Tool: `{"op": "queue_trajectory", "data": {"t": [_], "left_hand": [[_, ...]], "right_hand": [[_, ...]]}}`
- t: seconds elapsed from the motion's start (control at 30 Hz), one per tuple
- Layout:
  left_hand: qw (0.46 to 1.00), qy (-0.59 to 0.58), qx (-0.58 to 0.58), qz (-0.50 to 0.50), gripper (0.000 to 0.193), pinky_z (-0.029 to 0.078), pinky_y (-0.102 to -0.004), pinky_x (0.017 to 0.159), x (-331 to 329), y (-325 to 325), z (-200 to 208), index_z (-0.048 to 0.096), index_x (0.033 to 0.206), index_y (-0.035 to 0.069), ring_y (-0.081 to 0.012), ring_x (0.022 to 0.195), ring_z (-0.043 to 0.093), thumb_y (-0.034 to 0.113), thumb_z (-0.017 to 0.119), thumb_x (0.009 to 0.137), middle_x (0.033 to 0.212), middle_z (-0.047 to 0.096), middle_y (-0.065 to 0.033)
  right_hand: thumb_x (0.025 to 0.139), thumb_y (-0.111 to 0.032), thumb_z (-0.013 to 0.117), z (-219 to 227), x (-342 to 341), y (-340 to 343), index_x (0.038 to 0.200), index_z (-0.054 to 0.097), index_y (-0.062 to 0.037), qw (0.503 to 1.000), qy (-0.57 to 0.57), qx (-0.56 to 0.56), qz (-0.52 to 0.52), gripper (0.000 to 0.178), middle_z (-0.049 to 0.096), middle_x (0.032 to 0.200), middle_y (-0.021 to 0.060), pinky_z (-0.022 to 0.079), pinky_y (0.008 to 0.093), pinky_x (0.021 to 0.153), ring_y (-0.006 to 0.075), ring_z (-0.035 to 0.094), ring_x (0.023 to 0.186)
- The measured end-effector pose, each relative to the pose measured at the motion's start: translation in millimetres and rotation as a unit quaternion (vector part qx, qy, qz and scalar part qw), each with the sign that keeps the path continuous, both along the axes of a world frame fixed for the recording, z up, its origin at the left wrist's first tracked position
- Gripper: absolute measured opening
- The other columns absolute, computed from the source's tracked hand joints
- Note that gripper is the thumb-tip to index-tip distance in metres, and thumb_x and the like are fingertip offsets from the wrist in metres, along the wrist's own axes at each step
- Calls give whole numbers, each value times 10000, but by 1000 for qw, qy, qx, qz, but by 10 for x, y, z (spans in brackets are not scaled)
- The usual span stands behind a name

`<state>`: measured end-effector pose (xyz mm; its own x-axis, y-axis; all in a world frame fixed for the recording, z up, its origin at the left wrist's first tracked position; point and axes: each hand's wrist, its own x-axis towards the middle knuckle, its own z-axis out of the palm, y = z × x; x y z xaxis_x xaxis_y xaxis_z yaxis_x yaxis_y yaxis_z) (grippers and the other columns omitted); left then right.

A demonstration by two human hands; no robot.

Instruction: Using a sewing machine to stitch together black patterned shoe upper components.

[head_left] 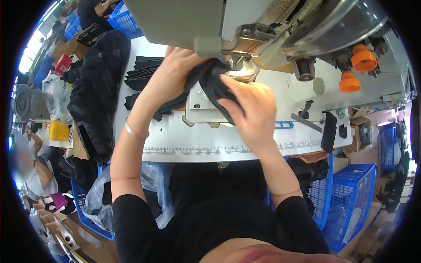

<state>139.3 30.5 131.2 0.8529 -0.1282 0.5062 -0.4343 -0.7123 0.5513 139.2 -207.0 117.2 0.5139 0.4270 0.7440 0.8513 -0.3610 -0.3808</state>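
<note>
A strip of black fabric (209, 79) is bunched and folded under the head of a sewing machine (184, 26). My right hand (253, 109) pinches its right side between thumb and fingers. My left hand (177, 65) is closed on the upper left part of the fabric, close to the needle area; the machine head hides some of its fingertips. Beneath the fabric shows the pale metal machine plate (199, 103). Left of my left hand lie several stacked black fabric pieces (142, 70), partly behind my forearm.
A white table (188, 140) carries a printed ruler strip (232, 149). To the right lie a blue tool (284, 125), a metal strip (307, 122) and a black block (329, 132). Dark material (94, 87) is heaped at left. Blue crates (351, 197) and a plastic-lined basket (96, 201) flank me.
</note>
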Motion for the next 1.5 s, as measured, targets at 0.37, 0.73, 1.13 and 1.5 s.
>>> {"op": "queue_trajectory", "data": {"t": [0.37, 0.73, 1.13, 1.5], "left_hand": [[950, -288, 120, -16, 430, 609, -418, 911, -160, -438, -81, 744, 1053, -16, -339, 1101, 709, -69, 728, 626, 1075, 702, -127], [947, -291, 137, 14, 414, 629, -396, 834, -153, -466, -122, 742, 1036, -7, -313, 1122, 697, -49, 751, 624, 1094, 681, -107], [939, -328, 103, -5, 385, 639, -394, 851, -76, -416, -187, 743, 1004, -10, -314, 1122, 708, -31, 771, 620, 1074, 694, -102], [926, -347, 150, 22, 336, 631, -420, 890, -89, -478, -182, 731, 1002, -22, -313, 1112, 711, -22, 719, 666, 1063, 683, -108]], "right_hand": [[888, -159, 778, 62, 286, -271, 1103, 811, -184, 997, -30, -42, -61, 219, 637, 809, -18, 388, 431, 997, 205, 569, 863], [838, -53, 807, 45, 301, -258, 1112, 821, -140, 999, -10, -17, -50, 288, 598, 770, -1, 454, 338, 740, 207, 521, 820], [837, -69, 811, 16, 259, -231, 1116, 819, -137, 998, -32, -26, -55, 287, 587, 768, -9, 439, 330, 730, 199, 512, 815], [848, -72, 799, 118, 343, -288, 1114, 819, -144, 999, -9, -38, -29, 277, 597, 764, 9, 441, 335, 736, 212, 515, 805]]}}
